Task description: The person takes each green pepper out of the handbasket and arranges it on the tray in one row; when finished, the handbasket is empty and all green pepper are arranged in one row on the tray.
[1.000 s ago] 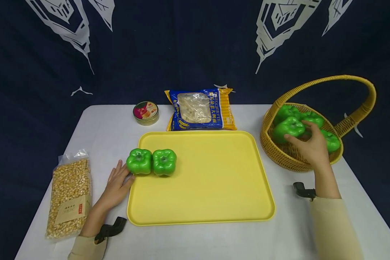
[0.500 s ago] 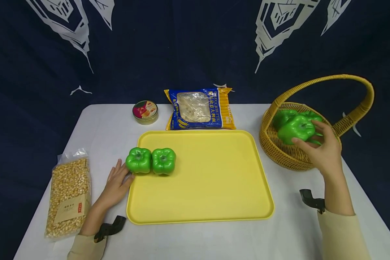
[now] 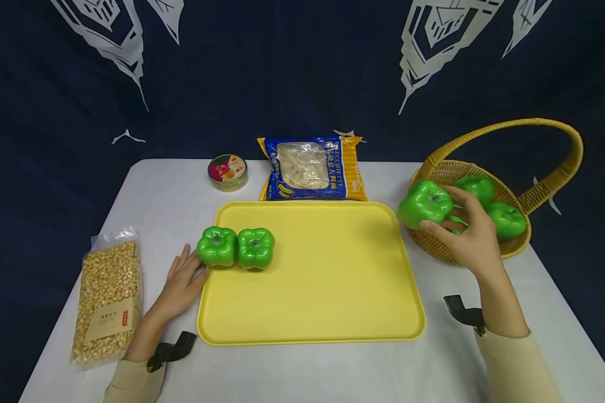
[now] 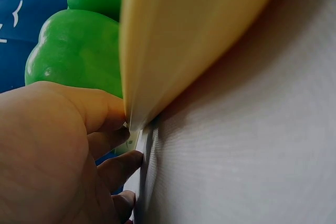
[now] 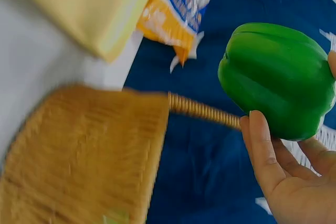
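Observation:
My right hand (image 3: 471, 232) grips a green bell pepper (image 3: 426, 202) above the left rim of the wicker basket (image 3: 433, 246). In the right wrist view the fingers hold that bell pepper (image 5: 278, 80) from below, clear of the basket. More green peppers (image 3: 506, 220) lie inside the basket, partly hidden behind the hand. Two green bell peppers (image 3: 256, 248) sit side by side at the left of the yellow tray (image 3: 312, 302). Beside them, my left hand (image 3: 181, 285) rests at the tray's left edge with fingers extended; in the left wrist view the fingertips touch that edge.
Behind the tray lie a blue and yellow pasta bag (image 3: 305, 168) and a small round tin (image 3: 227, 172). A bag of corn kernels (image 3: 108, 302) lies to the left of my left arm. The basket's tall handle (image 3: 509, 123) arches over its opening.
My right hand has lifted a bell pepper out from among the others and carried it left, to above the basket's rim. The left hand and the two peppers on the tray have not moved.

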{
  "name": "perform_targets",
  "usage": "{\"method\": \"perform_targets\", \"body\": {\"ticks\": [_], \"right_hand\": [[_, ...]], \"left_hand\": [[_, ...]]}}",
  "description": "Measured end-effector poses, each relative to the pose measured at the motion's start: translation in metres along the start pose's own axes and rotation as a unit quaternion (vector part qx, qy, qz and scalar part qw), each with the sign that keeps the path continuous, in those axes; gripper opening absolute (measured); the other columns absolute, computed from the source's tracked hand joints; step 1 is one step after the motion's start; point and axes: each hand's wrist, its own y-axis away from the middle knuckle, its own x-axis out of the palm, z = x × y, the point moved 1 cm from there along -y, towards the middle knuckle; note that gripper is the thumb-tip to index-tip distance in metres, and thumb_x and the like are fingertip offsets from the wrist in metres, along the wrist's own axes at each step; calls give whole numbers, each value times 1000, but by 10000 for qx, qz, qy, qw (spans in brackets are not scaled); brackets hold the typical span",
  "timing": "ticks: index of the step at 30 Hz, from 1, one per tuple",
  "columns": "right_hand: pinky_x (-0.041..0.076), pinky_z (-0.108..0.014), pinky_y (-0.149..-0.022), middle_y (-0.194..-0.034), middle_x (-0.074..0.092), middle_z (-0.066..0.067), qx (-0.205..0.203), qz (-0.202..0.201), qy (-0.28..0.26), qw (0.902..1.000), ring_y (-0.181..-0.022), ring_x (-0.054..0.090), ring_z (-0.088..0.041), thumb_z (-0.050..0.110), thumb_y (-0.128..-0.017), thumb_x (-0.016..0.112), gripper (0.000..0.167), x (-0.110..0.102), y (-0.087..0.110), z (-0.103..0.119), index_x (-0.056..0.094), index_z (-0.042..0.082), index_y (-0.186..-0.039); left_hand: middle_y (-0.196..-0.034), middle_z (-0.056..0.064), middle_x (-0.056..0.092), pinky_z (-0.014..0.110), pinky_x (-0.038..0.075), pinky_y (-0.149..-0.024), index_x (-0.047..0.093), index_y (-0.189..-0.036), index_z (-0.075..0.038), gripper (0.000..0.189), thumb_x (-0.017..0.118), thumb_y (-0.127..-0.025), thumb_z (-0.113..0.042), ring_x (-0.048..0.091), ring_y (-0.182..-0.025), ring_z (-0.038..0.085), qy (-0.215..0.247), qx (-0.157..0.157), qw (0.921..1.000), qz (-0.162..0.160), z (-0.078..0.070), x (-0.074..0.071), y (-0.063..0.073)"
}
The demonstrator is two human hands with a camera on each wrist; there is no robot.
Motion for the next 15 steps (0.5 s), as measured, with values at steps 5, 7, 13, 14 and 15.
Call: {"method": "perform_targets", "body": {"ticks": [5, 7, 13, 14, 15], "right_hand": [[50, -5, -75, -129, 53, -20, -487, 487, -239, 9973, -95, 55, 11, 2, -79, 80, 77, 27, -2, 8, 41, 5, -146], [52, -8, -76, -127, 55, -20, -627, 689, -247, 9953, -94, 57, 9, 2, -79, 80, 76, 40, -2, 12, 42, 4, -144], [59, -39, -84, -128, 58, -19, -795, 1333, -463, 9868, -104, 64, -24, 7, -77, 83, 75, 84, -1, 25, 45, 4, -142], [59, -44, -84, -129, 57, -19, -810, 1449, -549, 9846, -105, 64, -30, 8, -77, 83, 75, 91, 0, 28, 45, 4, -141], [58, -46, -84, -129, 57, -19, -818, 1559, -611, 9825, -105, 64, -34, 9, -76, 84, 75, 98, 0, 32, 46, 4, -141]], "left_hand": [[-157, 28, 24, 60, -6, -119, 30, -150, 5, 54, 44, -103, -18, -2, -150, 44, -13, 40, 10000, -19, 1, 1, 0], [-157, 29, 24, 61, -6, -118, 30, -150, 5, 54, 45, -103, -17, -2, -150, 44, -14, 56, 10000, -36, 2, 1, -1], [-157, 29, 24, 61, -6, -118, 31, -150, 5, 53, 44, -103, -17, -2, -150, 44, 6, 76, 10000, -56, 4, 3, -2], [-157, 29, 24, 61, -6, -118, 31, -150, 5, 53, 44, -103, -18, -3, -150, 44, 8, 66, 10000, -50, 5, 3, -2], [-157, 29, 24, 61, -7, -118, 31, -150, 5, 53, 44, -103, -17, -3, -150, 44, 10, 62, 10000, -45, 5, 3, -2]]}}
